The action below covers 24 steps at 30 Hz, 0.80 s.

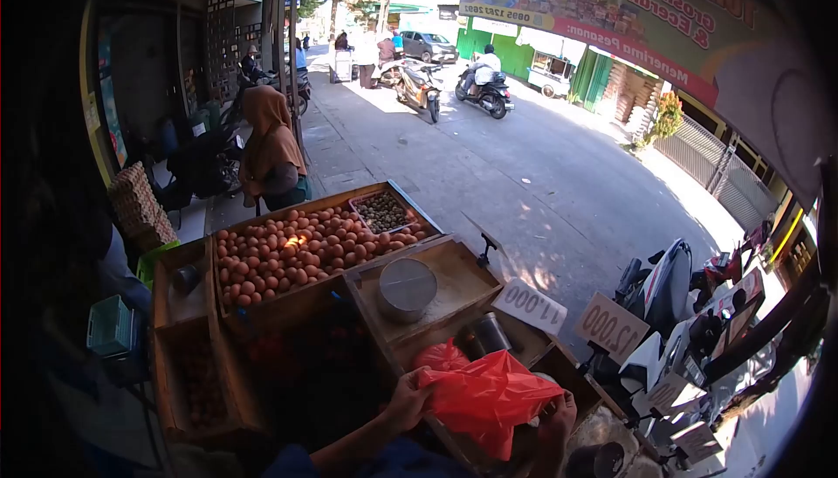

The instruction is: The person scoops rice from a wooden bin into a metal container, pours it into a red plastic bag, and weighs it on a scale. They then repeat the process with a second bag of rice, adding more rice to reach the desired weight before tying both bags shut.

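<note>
A red plastic bag (493,391) is stretched between my two hands over the wooden bins. My left hand (407,399) pinches its left edge, and my right hand (557,417) grips the right edge. Just behind the bag, a second red bag (439,356) sits in a wooden compartment, rounded as if filled; its contents are hidden. Beside that one lies a metal cup (485,336), tilted. Farther back, a round metal container (408,289) stands in a shallow wooden tray. A dark cup (595,459) rests on pale grain near my right hand.
Brown eggs (297,255) fill a wooden bin, with a basket of small speckled eggs (381,213) at its corner. Price signs (613,324) line the right edge. Parked motorbikes (668,303) stand beyond them. A person in a brown head covering (268,142) stands behind the eggs.
</note>
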Tool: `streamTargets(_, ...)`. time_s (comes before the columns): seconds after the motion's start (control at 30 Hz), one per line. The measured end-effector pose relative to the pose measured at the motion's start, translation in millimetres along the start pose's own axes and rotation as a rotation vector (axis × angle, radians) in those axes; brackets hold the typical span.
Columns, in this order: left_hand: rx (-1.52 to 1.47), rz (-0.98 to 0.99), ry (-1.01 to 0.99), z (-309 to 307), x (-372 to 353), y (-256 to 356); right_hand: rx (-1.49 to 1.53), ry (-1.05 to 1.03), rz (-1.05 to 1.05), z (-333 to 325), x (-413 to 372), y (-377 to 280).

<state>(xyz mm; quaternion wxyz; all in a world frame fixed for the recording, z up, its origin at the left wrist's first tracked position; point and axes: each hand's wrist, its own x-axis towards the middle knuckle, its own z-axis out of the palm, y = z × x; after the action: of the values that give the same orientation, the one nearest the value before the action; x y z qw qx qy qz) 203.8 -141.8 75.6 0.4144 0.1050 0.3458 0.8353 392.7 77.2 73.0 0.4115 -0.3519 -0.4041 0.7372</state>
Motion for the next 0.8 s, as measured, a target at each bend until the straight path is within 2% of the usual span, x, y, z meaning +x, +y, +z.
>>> streamTargets(0.03, 0.083, -0.021, -0.076, -14.5, 0.8, -5.6, 0.030, 0.002, 0.049, -1.1, 2.7, -2.4)
streamTargets(0.07, 0.082, -0.012, -0.064, -11.0, -5.5, 1.9, 0.058, -0.031, 0.042, 1.1, 5.1, 1.2)
streamTargets(0.13, 0.580, -0.031, 0.009, -1.0, -19.2, 14.0, 0.081, -0.006, 0.027, 11.6, 6.2, 2.3)
streamTargets(0.17, 0.573, -0.020, 0.019, 2.1, -24.9, 13.7, 0.108, 0.031, 0.002, 20.2, 7.7, 0.0)
streamTargets(0.23, 1.101, 0.360, 0.256, 9.2, -38.8, 10.8, 0.106, 0.020, -0.022, 32.3, 5.8, -6.4)
streamTargets(0.27, 1.098, 0.360, 0.264, 19.2, -46.7, 11.1, 0.121, 0.001, -0.129, 39.9, 4.1, -9.8)
streamTargets(0.33, 1.714, 0.734, 0.140, 43.1, -55.7, 9.1, 0.061, -0.022, -0.322, 52.4, 0.8, -15.3)
streamTargets(0.37, 1.715, 0.730, 0.151, 49.0, -54.1, 1.9, 0.059, -0.030, -0.316, 59.7, -4.2, -19.1)
streamTargets(0.43, 1.539, 0.777, -0.066, 62.0, -47.8, -20.1, -0.094, -0.028, -0.404, 70.4, -14.8, -25.5)
streamTargets(0.47, 1.537, 0.777, -0.042, 66.4, -41.3, -29.8, -0.101, -0.048, -0.398, 68.3, -14.3, -20.1)
streamTargets(0.53, 1.589, 0.821, -0.024, 63.9, -15.3, -41.8, -0.244, -0.146, -0.779, 70.6, -7.5, -3.8)
streamTargets(0.57, 1.593, 0.821, 0.009, 51.7, 3.2, -53.1, -0.241, -0.175, -0.771, 74.7, -10.5, -5.9)
streamTargets(0.63, 1.126, 0.361, -0.246, 25.7, 36.0, -74.9, -0.571, -0.190, -0.690, 76.1, -18.9, -16.8)
streamTargets(0.67, 1.126, 0.368, -0.235, 31.7, 37.1, -71.8, -0.559, -0.220, -0.692, 70.3, -11.6, -11.0)
streamTargets(0.73, 0.857, 0.458, -0.172, 53.1, 29.9, -60.8, -0.568, -0.227, -0.685, 56.9, -2.4, -7.4)
streamTargets(0.77, 0.857, 0.463, -0.171, 61.2, 23.1, -60.8, -0.577, -0.225, -0.677, 54.7, 0.7, -7.6)
streamTargets(0.8, 1.106, 0.635, -0.169, 68.2, 14.8, -62.5, -0.588, -0.195, -0.685, 55.9, 0.4, -10.4)
